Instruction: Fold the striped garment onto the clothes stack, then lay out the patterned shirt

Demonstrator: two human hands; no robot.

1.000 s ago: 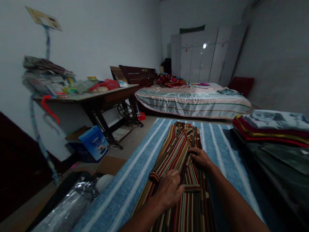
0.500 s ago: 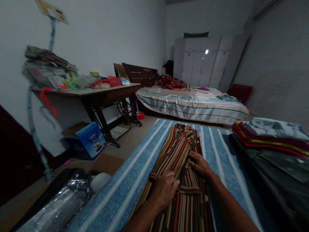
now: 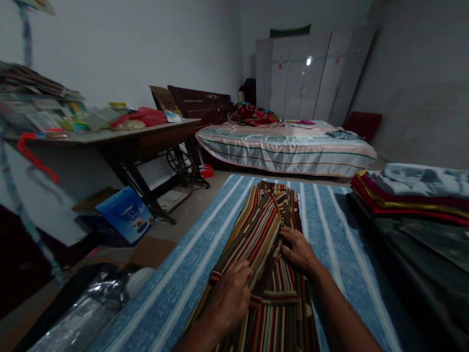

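Observation:
A striped long-sleeved garment (image 3: 256, 234) in red, brown, cream and black lies lengthwise on a blue cloth with white stripes (image 3: 198, 254). Its sleeves are folded inward over the body, and the cuffs show near the middle. My left hand (image 3: 230, 293) rests on the garment's left part beside a sleeve end, fingers slightly bent and laid on the fabric. Farther up on the right, my right hand (image 3: 296, 249) lies on the folded sleeve with its fingers spread. The garment's near end runs out of view below.
Folded clothes (image 3: 414, 195) are stacked at the right. On the left stand a sewing-machine table (image 3: 146, 137) with items on top, a blue box (image 3: 126, 215) and a silvery plastic-wrapped bundle (image 3: 84, 308). A bed (image 3: 286, 151) and a wardrobe (image 3: 300, 83) are behind.
My left hand has slid left and slightly down along the garment. My right hand remains on the sleeve with little change. The camera view has shifted a little.

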